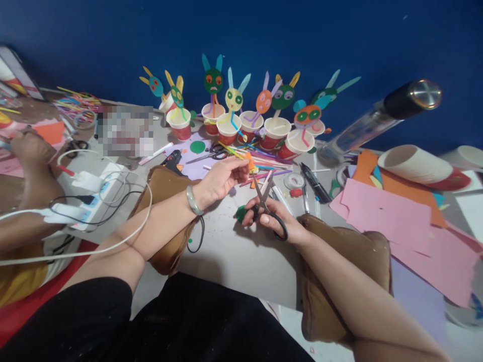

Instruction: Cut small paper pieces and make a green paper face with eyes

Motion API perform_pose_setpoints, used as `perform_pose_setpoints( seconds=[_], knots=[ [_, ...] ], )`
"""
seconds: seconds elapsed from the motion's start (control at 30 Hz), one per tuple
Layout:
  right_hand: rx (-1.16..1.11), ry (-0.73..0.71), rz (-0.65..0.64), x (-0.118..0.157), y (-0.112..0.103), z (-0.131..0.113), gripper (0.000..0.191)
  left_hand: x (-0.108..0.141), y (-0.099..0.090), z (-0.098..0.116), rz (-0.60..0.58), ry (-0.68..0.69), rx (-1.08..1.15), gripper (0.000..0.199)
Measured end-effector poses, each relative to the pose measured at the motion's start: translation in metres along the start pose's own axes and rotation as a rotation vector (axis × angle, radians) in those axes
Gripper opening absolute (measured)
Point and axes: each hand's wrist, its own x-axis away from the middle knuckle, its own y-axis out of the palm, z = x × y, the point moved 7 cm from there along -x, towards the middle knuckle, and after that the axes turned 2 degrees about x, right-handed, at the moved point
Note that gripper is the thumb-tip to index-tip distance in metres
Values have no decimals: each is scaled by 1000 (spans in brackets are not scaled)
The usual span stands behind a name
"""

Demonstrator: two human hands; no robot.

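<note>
My right hand (277, 218) grips a pair of black-handled scissors (261, 201), their blades parted and pointing up and away from me. Beside its fingers is a dark green piece of paper (240, 214). Just left of the blades, my left hand (226, 178), wearing a bangle, has its fingers curled together at a small orange paper piece (249, 162). Behind both hands lie many coloured sticks (269, 162). A row of red-and-white paper cups (228, 131) holds paper figures with long ears, such as a yellow one (234, 99).
Brown cushions (347, 261) lie under my forearms. A power strip (100, 196) with cables and a co-worker's hand (32, 146) are at left. To the right are pink paper sheets (388, 211), a tall bottle (358, 130) and markers (315, 183). Another pair of scissors (211, 152) lies behind my left hand.
</note>
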Motion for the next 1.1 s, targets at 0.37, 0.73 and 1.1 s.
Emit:
perform_pose_setpoints(
  seconds=[0.37,0.73,1.1],
  knots=[
    [24,1,18,-1,0,-1,58,1,0,1,20,-21,30,19],
    [20,4,21,0,0,0,58,2,1,0,26,-28,15,19],
    [-6,16,18,-1,1,-3,58,0,0,0,-8,10,21,18]
  ],
)
